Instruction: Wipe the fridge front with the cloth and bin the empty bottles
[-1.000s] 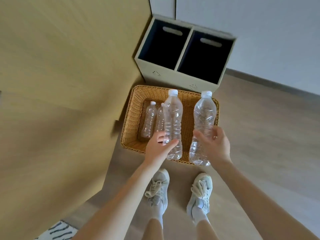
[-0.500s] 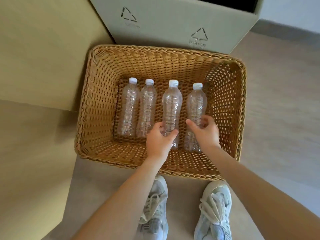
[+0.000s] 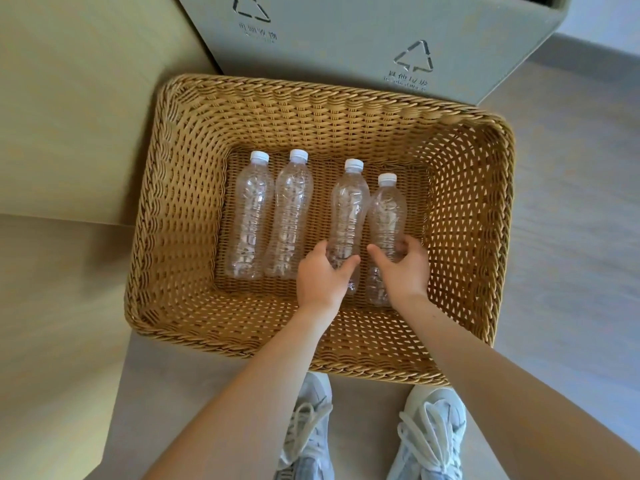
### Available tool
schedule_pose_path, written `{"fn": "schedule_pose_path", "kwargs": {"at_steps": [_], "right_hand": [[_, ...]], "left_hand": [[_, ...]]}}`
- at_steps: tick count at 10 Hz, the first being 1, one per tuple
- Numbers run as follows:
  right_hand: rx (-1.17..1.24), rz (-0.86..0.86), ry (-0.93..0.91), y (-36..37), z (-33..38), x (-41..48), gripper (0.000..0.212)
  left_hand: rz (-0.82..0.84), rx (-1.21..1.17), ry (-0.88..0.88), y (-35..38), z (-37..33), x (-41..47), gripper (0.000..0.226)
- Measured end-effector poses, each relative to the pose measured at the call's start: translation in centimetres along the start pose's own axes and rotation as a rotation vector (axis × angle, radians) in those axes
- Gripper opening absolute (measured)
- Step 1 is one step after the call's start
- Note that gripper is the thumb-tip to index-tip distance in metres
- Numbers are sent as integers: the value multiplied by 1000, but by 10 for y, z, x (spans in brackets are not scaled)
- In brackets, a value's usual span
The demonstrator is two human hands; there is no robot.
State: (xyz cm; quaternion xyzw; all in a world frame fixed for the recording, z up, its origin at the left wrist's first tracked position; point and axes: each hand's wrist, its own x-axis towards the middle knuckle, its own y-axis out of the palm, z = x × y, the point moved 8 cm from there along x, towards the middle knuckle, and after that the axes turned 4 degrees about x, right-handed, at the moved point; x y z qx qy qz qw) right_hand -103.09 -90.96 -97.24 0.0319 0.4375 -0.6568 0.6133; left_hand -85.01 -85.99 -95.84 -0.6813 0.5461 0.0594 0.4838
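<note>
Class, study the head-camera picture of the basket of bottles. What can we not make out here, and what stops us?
Head view only:
- The bin: its openings are almost wholly cut off by the top edge.
- The print under its triangle symbols: too blurred to read.
- The third bottle and fourth bottle from the left: the left hand and right hand gripping them cover part of each.
- The shoes: cut off by the bottom edge.

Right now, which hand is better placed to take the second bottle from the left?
Left. The left hand grips the third bottle, beside the second bottle; the right hand grips the fourth bottle, farther off.
</note>
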Motion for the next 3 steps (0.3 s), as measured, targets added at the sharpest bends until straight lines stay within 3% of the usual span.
{"fn": "schedule_pose_path", "kwargs": {"at_steps": [2,3], "right_hand": [[-33,51,-37,-6,14,-11,59],[-66,-13,-95,-30,36,-28,66]], "left_hand": [[43,48,-30,-5,-8,-6,84],[-8,116,43,-26,-28,-21,79]]}}
